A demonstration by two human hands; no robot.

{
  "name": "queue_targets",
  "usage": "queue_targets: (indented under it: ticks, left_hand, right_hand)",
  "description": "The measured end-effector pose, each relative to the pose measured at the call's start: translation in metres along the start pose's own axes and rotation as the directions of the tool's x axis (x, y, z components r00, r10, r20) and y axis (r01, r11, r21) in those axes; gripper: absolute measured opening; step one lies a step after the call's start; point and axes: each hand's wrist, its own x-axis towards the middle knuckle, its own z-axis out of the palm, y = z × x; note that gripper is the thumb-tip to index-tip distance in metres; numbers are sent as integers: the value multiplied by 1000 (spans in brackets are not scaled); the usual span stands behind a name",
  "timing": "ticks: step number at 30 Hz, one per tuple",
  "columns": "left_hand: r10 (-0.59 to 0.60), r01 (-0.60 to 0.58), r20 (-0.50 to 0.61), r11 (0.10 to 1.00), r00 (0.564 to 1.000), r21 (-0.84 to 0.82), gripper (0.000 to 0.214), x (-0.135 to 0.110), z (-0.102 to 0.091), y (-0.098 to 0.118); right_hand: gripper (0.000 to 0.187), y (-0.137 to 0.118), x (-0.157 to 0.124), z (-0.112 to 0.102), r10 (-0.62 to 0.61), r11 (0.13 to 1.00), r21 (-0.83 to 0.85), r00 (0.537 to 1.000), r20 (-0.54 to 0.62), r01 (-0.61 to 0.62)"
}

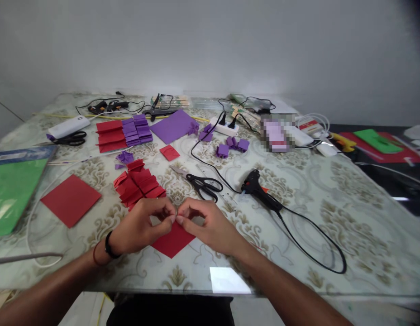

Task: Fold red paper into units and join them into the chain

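Observation:
A red paper square (172, 243) lies at the table's near edge, turned corner-down toward me. My left hand (142, 226) and my right hand (212, 226) meet above it, thumbs and forefingers pinched closed at its far corner. The fingers hide that corner, so its fold cannot be seen. Just beyond my left hand are pleated red paper pieces (138, 183). Black-handled scissors (198, 181) lie past my right hand, blades pointing left. Another flat red sheet (71, 199) is to the left, and a small red square (169, 152) is farther back.
A black glue gun (260, 190) with a looped cord lies at right. Purple folded pieces (230, 147), a purple sheet (175, 127) and a white power strip (225, 127) are farther back. Green paper in a plastic pack (16, 190) is at left, a phone (276, 135) at back right.

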Motion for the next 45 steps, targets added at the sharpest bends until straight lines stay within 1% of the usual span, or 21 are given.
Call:
queue_targets:
  ticks: [3,6,11,14,18,20,21,22,24,25,26,29,31,34,37,39,42,45]
  left_hand:
    - [4,-4,-14,1000,1000,0,10,0,1,0]
    - [37,-37,-18,999,999,9,10,1,1,-2]
    - [62,-61,-22,997,998,48,11,1,-4,-3]
    - [58,-57,-15,997,998,46,12,0,-11,-3]
    - [31,-31,-1,999,1000,-34,18,-1,-20,-7]
    - [17,-18,-28,998,999,-59,19,-2,-22,-9]
    - [11,-15,-57,998,998,-66,19,-2,-22,-10]
    - [9,-15,-91,998,996,-67,19,-2,-21,-10]
    - [27,-35,-178,999,984,-38,19,-2,-17,-10]
    - [48,-51,-205,999,978,-11,17,-2,-15,-10]
    - [68,-66,-206,998,976,19,15,-2,-12,-9]
    - [88,-75,-135,992,987,103,12,0,-5,-7]
    - [90,-78,-82,987,993,142,17,1,-3,-6]
    - [125,-124,0,982,992,145,21,1,-4,-4]
    - [157,-164,63,978,986,127,21,0,-3,-3]
    - [168,-179,88,974,982,137,20,0,-2,-2]
    - [211,-226,116,963,971,145,20,0,0,-2]
    - [254,-272,141,954,957,126,22,0,-6,-4]
  right_hand:
    - [10,1,0,1,-22,999,31,1000,-8,22]
    - [11,1,1,0,-46,995,87,998,-36,49]
    - [16,2,2,-13,-33,989,136,980,-195,60]
    - [16,5,1,-25,-40,987,139,952,-304,86]
    - [15,8,2,-42,-48,975,176,899,-436,138]
    - [15,9,3,-47,-55,963,206,878,-476,172]
    - [15,8,3,-48,-63,962,205,875,-480,182]
    - [15,8,3,-48,-75,965,188,880,-468,183]
    - [16,7,3,-45,-95,979,129,910,-403,159]
    - [15,6,3,-41,-97,985,99,926,-364,142]
    - [16,5,3,-37,-91,988,87,940,-328,126]
    - [20,3,3,-27,-60,988,119,961,-271,95]
    - [21,2,3,-24,-61,988,123,967,-247,94]
    - [11,-1,3,-24,-101,993,43,978,-185,110]
    - [3,-2,3,-21,-122,992,-44,990,-70,119]
    - [7,-2,3,-16,-122,990,-73,992,-18,120]
    - [15,-2,2,-8,-144,986,-89,990,-5,143]
    - [17,-3,2,-11,-174,979,-106,985,14,174]
